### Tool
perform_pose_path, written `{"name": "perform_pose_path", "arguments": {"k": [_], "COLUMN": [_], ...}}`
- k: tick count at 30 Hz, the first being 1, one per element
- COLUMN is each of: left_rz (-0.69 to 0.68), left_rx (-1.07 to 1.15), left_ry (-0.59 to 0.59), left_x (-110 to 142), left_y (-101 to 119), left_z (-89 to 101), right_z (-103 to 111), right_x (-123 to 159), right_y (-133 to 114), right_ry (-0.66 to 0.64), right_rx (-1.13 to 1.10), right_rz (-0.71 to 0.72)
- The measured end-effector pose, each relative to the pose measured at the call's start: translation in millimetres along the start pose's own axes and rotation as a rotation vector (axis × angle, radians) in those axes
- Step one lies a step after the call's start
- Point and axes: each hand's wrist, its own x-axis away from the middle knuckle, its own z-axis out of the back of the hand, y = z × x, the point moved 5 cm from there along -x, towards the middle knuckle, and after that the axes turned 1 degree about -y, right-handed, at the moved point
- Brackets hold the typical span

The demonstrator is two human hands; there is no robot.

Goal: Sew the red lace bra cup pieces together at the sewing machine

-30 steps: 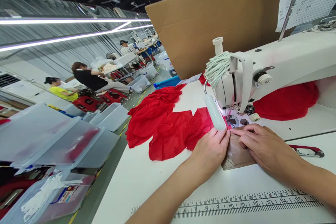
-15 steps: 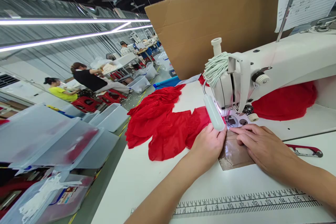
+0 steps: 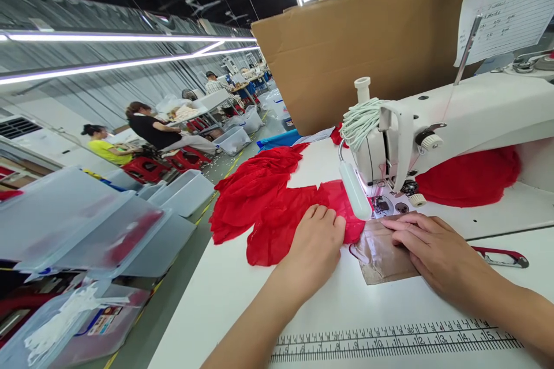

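Red, thin and crumpled, the cloth (image 3: 268,210) lay on the white table (image 3: 212,317), spreading to nine o'clock from the sewing machine's (image 3: 467,115) needle area. The left hand (image 3: 315,245) rested on its near part, fingers bent and close together; whether they pinched a fold, I could not tell. At three o'clock from it, the right hand (image 3: 426,242) lay over a brown sheet (image 3: 381,253), index finger stretched out, thumb slightly apart, nothing visible between them. The fabric looked light, limp and probably slippery (partly see-through, too), so its edges seemed likely to shift or fray. A flat, gentle hold near the nearest edge seemed safer than a tug.
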Motion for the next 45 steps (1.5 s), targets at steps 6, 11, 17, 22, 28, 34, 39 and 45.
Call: {"name": "perform_pose_path", "arguments": {"k": [6,11,17,22,28,34,39,45], "left_rz": [-0.092,-0.239,-0.206,0.042,0.198,-0.139,-0.203,-0.232], "left_rx": [-0.105,-0.077,0.195,0.162,0.027,0.374,0.326,0.203], "left_ry": [0.27,0.069,-0.086,0.041,0.05,0.162,0.133,0.126], "left_x": [0.3,12.0,9.6,-6.8,-14.5,-14.0,-9.1,-6.7], "left_y": [6.0,44.2,61.2,24.2,12.3,32.8,38.7,42.4], "left_z": [21.2,23.2,16.4,8.7,-5.2,-3.1,-12.1,-12.8], "right_z": [12.9,8.6,2.0,5.2,7.2,8.5,11.3,10.9], "right_x": [-1.0,0.8,4.1,1.0,0.3,2.8,2.2,4.6], "right_y": [-5.4,-5.6,-6.9,-11.6,-12.2,-11.4,-12.1,-11.3], "right_ry": [0.117,0.138,0.052,0.033,0.057,0.061,0.063,0.143], "right_rx": [0.02,0.052,-0.001,-0.006,-0.02,-0.009,0.02,0.02], "right_rz": [0.045,0.004,0.084,0.118,0.096,0.113,0.125,0.084]}}
